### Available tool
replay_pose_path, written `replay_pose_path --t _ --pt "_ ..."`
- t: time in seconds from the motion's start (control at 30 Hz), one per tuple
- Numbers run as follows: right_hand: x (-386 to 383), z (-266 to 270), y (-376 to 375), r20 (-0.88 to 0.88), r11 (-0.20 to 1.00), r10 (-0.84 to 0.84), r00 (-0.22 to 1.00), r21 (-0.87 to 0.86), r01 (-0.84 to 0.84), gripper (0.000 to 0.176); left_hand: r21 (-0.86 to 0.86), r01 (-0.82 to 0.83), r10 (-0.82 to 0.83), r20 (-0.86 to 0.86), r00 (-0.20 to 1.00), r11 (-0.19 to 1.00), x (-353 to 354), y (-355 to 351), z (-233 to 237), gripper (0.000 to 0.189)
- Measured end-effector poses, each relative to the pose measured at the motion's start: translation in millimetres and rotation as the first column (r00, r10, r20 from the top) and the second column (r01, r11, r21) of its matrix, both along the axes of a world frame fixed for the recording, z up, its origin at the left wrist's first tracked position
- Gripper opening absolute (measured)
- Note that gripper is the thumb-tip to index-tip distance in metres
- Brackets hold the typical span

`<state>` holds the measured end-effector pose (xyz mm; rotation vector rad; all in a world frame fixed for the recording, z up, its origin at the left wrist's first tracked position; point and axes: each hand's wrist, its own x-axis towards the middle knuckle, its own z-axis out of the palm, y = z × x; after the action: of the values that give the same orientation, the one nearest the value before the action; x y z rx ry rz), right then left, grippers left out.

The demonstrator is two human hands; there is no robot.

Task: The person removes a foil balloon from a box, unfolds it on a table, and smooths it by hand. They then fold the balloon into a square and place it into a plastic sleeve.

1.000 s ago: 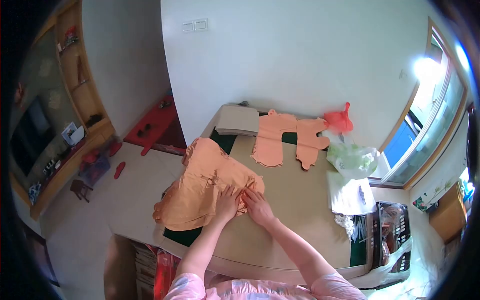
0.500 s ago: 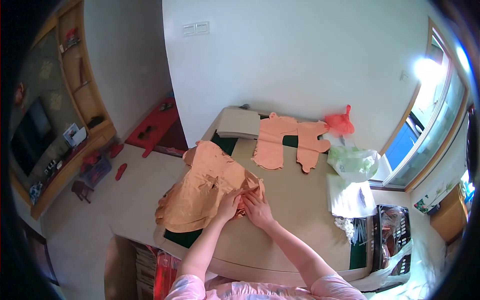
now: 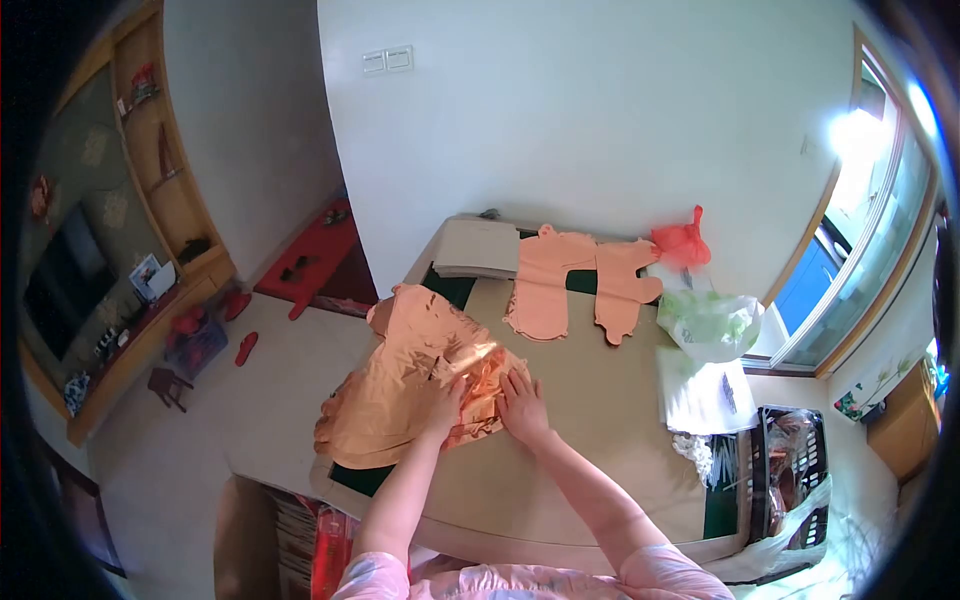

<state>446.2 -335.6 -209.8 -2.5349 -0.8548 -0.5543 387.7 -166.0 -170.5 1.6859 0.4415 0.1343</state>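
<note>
A stack of flat, shiny rose-gold foil balloons (image 3: 385, 400) lies on the left part of the table, its near edge creased and catching the light. My left hand (image 3: 445, 412) rests on the crumpled part of the foil, fingers pointing forward and pressed lightly against it. To its right, my right hand (image 3: 523, 408) lies at the foil's right edge with its fingers stretched and spread. Matte pinkish flat shapes (image 3: 540, 285), with rounded lobes like an animal outline, lie farther back.
On the table (image 3: 600, 450) are a grey stack of sheets (image 3: 477, 248), a red plastic bag (image 3: 682, 243), a green-white plastic bag (image 3: 712, 325) and white plastic packets (image 3: 705, 390). A black basket (image 3: 790, 480) stands at the right edge. A cardboard box (image 3: 245, 535) is below left.
My hands have moved apart from a close grip on the foil's near edge. The right fingers have spread, and more of the creased foil shows between the hands.
</note>
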Motion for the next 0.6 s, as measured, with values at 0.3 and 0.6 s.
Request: replay_pose_path --t 0.3,0.6 --pt "-6.9 7.6 6.6 -0.022 0.992 0.13 0.991 -0.009 -0.13 0.038 0.127 0.011 -0.025 0.113 0.993 0.992 9.0 38.7 15.7 0.053" --pt "-6.6 7.1 7.0 0.001 0.994 0.107 0.994 -0.021 -0.107 0.036 -0.646 -0.002 0.228 0.267 0.936 0.764 55.7 235.0 27.5 0.047"
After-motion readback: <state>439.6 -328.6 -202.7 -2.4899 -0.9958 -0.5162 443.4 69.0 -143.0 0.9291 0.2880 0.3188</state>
